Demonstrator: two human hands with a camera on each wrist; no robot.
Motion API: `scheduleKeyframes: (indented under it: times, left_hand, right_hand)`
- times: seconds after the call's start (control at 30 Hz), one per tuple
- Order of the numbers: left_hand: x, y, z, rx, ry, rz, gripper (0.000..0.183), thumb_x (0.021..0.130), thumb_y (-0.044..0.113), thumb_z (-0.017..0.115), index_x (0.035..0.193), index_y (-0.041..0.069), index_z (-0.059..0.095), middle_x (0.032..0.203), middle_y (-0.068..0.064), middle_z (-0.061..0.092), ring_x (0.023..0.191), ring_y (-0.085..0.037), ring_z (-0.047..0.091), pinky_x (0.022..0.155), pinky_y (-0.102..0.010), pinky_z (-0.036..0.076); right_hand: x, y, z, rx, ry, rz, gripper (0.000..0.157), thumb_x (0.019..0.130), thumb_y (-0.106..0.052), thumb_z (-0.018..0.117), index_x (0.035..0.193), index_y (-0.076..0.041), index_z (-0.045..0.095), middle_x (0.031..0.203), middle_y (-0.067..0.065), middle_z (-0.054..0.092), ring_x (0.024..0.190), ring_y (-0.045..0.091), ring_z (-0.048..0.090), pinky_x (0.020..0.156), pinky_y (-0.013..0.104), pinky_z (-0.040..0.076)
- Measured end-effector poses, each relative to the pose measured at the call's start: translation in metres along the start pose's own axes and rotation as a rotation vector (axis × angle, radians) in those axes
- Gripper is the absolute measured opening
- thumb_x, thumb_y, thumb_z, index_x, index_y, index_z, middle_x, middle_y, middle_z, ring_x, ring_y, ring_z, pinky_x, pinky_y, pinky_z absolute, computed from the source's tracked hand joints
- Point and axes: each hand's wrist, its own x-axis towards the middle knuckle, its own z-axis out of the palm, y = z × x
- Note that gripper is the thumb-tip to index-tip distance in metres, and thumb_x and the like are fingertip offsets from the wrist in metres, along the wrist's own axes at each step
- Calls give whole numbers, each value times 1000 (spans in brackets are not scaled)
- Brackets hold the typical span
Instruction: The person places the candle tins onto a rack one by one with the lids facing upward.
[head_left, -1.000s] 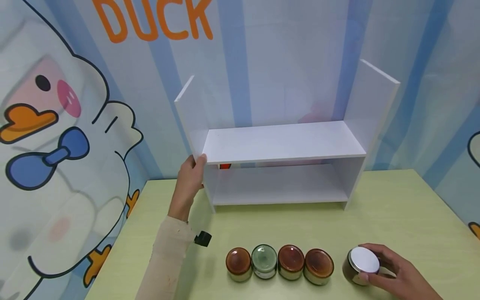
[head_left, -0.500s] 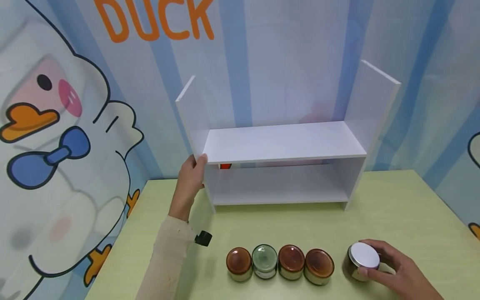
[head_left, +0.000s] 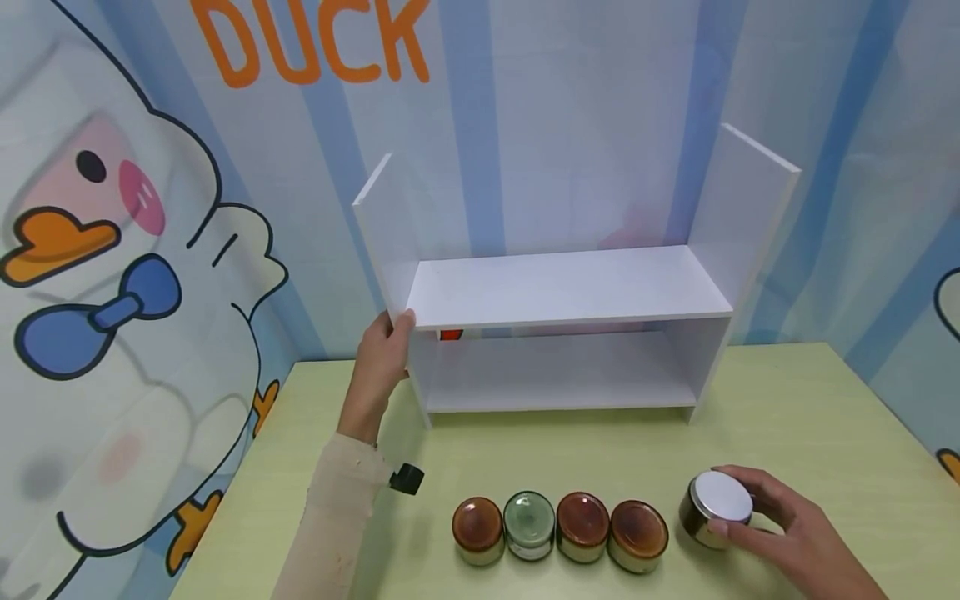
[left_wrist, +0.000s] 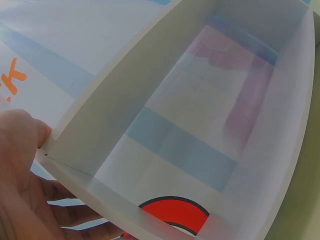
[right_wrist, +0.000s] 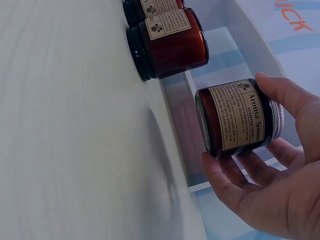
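Observation:
My left hand point(head_left: 377, 362) grips the left side panel of a white two-tier shelf point(head_left: 570, 287), thumb at the front edge and fingers along the outer face in the left wrist view point(left_wrist: 65, 200). At the right, my right hand point(head_left: 791, 533) holds a scented candle jar point(right_wrist: 237, 120) between thumb and fingers. The jar is dark amber glass with a beige label and a silver lid on top. It hangs upright above the table, its shadow lying apart from it in the right wrist view.
Left of the held jar, several jars stand in a row with their lids down: amber ones point(head_left: 638, 536) and a green one point(head_left: 529, 523). The yellow-green table point(head_left: 570, 454) carries the shelf at its back. A duck-print curtain point(head_left: 555, 125) hangs behind.
My right hand has raised the candle jar off the table and moved it slightly away from me and to the left. The left hand keeps its grip on the shelf.

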Motion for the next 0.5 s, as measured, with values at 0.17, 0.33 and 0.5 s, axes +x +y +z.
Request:
scheduleKeyframes:
  times: [0.17, 0.33, 0.5]
  left_hand:
    - [0, -2, -1, 1, -4, -2, 63, 103, 56, 40, 153, 18, 42, 147, -9, 50, 124, -30, 53, 92, -51, 51]
    - [1, -2, -1, -4, -6, 3, 63, 103, 56, 40, 153, 18, 42, 147, -10, 50, 124, -31, 53, 92, -51, 51]
    - [1, -2, -1, -7, -8, -2, 65, 102, 57, 41, 155, 19, 40, 148, -9, 49, 125, -31, 52, 93, -52, 51]
  right_hand:
    - [2, -7, -2, -7, 11, -10, 61, 91, -39, 76, 144, -21, 54, 130, -2, 62, 105, -4, 57, 80, 25, 50]
    - [6, -16, -3, -12, 22, 26, 63, 90, -44, 76, 145, -23, 53, 131, 0, 60, 104, -3, 57, 78, 26, 50]
    - [8, -20, -4, 11, 25, 44, 64, 91, -43, 75, 147, -22, 51, 132, 1, 60, 106, -6, 54, 77, 25, 51]
